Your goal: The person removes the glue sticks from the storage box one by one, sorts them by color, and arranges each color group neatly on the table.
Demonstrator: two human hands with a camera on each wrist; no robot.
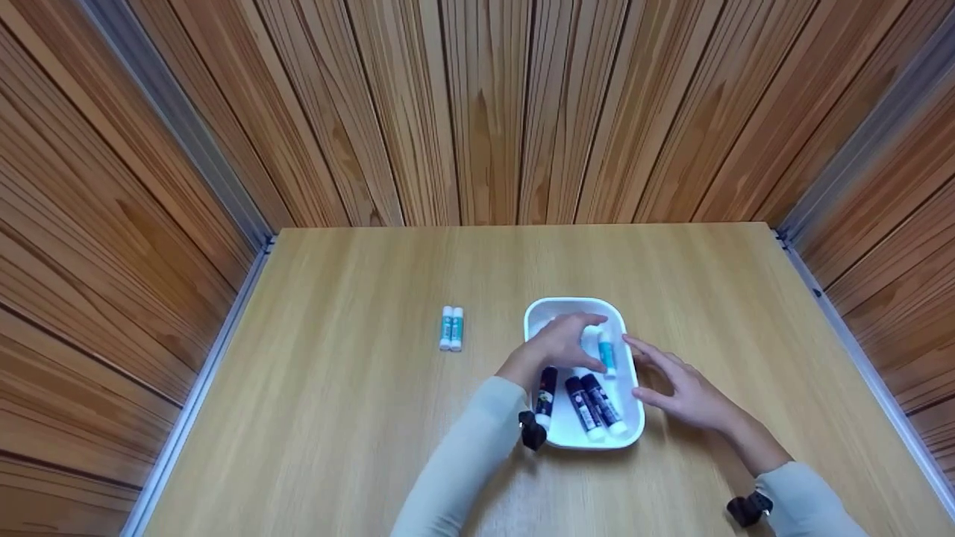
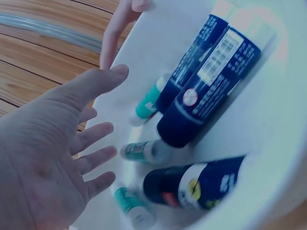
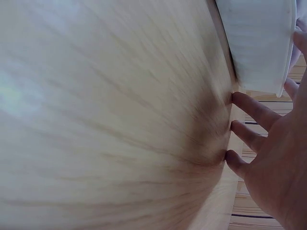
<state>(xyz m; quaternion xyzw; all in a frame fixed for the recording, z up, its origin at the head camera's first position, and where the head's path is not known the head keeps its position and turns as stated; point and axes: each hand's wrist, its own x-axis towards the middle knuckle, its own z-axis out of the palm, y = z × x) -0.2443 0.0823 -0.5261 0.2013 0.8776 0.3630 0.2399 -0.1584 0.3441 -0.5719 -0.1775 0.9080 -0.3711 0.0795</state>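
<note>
left hand point(image 1: 559, 344) hangs over the white tray point(image 1: 623, 436), fingers spread and loose, holding nothing as far as i can see from the head view; the left wrist view shows that palm point(image 2: 43, 158) open above the sticks, fingertips just short of the small teal ones. a teal stick point(image 1: 607, 353) lies just beside the fingertips at about 3 o'clock of the hand, and i read it as the nearest thing to be picked, though i cannot tell if a finger touches it. three dark blue sticks point(image 1: 589, 399) lie side by side in the near half of the tray, at 6 o'clock of the hand. right hand point(image 1: 683, 388) rests on the table point(image 1: 358, 418) at 3 o'clock of the tray, fingers straight and spread, tips at the tray's rim; i judge it sits there to steady the tray while the other hand works inside. in the right wrist view its fingers point(image 3: 249, 108) press flat on the wood next to the tray wall point(image 3: 259, 43). two teal sticks point(image 1: 451, 328) lie paired on the table, well apart at 9 o'clock of the tray.
</note>
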